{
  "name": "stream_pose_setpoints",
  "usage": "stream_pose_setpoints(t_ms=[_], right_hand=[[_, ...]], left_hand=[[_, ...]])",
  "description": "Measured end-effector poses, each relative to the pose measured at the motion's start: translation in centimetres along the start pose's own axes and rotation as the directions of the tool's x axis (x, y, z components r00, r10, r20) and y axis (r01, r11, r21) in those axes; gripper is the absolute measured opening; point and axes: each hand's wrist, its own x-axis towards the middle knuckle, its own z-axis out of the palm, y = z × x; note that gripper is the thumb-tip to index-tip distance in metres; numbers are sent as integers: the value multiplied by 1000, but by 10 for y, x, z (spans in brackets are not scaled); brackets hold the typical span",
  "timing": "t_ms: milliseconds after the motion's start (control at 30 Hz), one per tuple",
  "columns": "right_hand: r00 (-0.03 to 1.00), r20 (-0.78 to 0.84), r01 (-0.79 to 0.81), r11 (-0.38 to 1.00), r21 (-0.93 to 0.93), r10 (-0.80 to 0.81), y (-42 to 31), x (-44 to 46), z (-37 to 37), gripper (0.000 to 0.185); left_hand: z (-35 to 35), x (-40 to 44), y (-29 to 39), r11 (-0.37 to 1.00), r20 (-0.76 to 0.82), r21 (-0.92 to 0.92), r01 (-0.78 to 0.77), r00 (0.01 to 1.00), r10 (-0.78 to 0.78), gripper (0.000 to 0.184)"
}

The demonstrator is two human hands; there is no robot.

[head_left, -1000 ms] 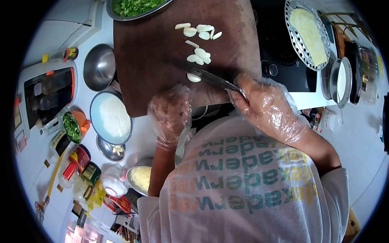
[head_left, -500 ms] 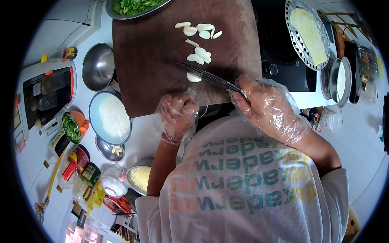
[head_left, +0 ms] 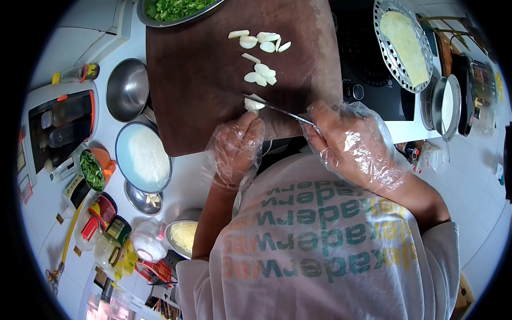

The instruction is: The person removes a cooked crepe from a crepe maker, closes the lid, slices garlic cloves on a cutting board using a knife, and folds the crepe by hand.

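My right hand (head_left: 354, 146), in a clear plastic glove, is closed round the handle of a knife (head_left: 285, 112). The thin blade points left across the board, its edge over a pale garlic clove (head_left: 253, 105). From the near side, my gloved left hand (head_left: 234, 146) pinches that clove against the dark brown cutting board (head_left: 186, 90). Whether the blade has entered the clove I cannot tell. Farther up lie a small cluster of garlic slices (head_left: 261, 74) and several more garlic pieces (head_left: 248, 41).
A metal bowl of chopped greens (head_left: 178, 22) stands at the board's far left. Left of the board are an empty steel pan (head_left: 128, 88) and a white bowl (head_left: 143, 157). At right, a perforated metal tray (head_left: 381, 37) with a flat pale sheet rests over the black cooktop (head_left: 362, 58).
My left hand has moved forward, its fingers extending from a curl to the clove. The knife's handle end has dropped slightly and the blade now lies across the clove.
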Motion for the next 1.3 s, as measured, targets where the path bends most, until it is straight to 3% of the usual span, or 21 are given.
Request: stream_pose_setpoints(t_ms=[167,367,567,667,767,867,967,1033,1300], right_hand=[[996,48,-72,996,60,70,-1,0,4,16],[1000,-13,-5,998,58,5,1,0,6,15],[999,30,7,999,36,-9,4,-3,9,16],[1000,18,-23,996,89,22,3,-4,15,16],[999,-23,-21,999,50,23,5,0,8,16],[1000,-7,-23,1000,19,23,7,-2,2,18],[992,57,-121,985,123,115,4,-4,3,15],[988,58,-149,975,168,141,4,-3,4,15],[993,26,-116,979,168,114,5,-4,0,14]], left_hand=[[2,-9,2,995,-90,90,33,996,-25,14],[6,-11,5,949,-60,287,128,991,-116,14],[-3,-9,4,970,109,221,101,986,-127,23],[5,-13,3,974,-31,204,94,996,-89,26],[8,-15,0,973,-69,225,49,997,-34,30],[6,-14,-2,989,-86,143,26,996,-14,30],[4,-8,4,958,-92,263,118,991,-97,24],[-1,1,8,972,-42,146,183,983,-178,18],[1,-12,3,985,-37,117,128,992,-125,14]])
